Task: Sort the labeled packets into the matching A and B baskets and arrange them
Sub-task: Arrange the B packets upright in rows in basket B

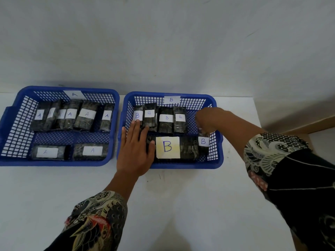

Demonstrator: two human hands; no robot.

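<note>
Two hands in B basket (217, 160): left hand (135, 151) flat, right hand (204, 118) pinching packet (203, 142).

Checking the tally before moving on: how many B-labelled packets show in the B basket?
6. Four stand along the back row, a big-labelled one lies in front, and one is at the right wall. The hands may hide others.
</note>
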